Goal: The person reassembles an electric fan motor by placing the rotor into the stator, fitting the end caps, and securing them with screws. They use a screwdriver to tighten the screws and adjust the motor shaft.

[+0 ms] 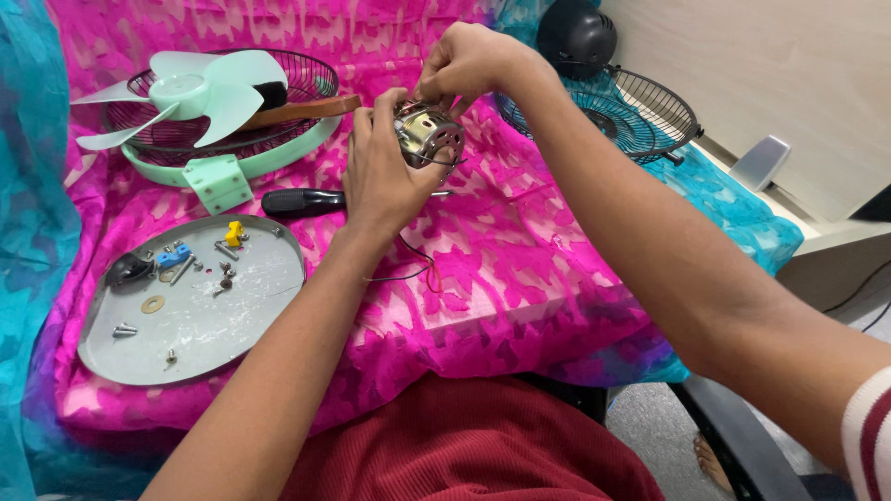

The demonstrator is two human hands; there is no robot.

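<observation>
My left hand (382, 172) grips a small silver fan motor (429, 134) with a slotted metal casing, holding it above the pink cloth (520, 269). Fingers of my right hand (467, 60) pinch at the top of the motor. Thin black and red wires (418, 269) hang from the motor down onto the cloth. A black-handled screwdriver (302, 200) lies just left of my left hand, partly hidden behind it.
A grey round tray (213, 325) at the left holds several screws, a washer, a blue part and a yellow part. Behind it lie a pale green fan blade (190, 93) on a wire grille with a green ring. A second dark grille (640, 111) and black housing (575, 37) sit at the back right.
</observation>
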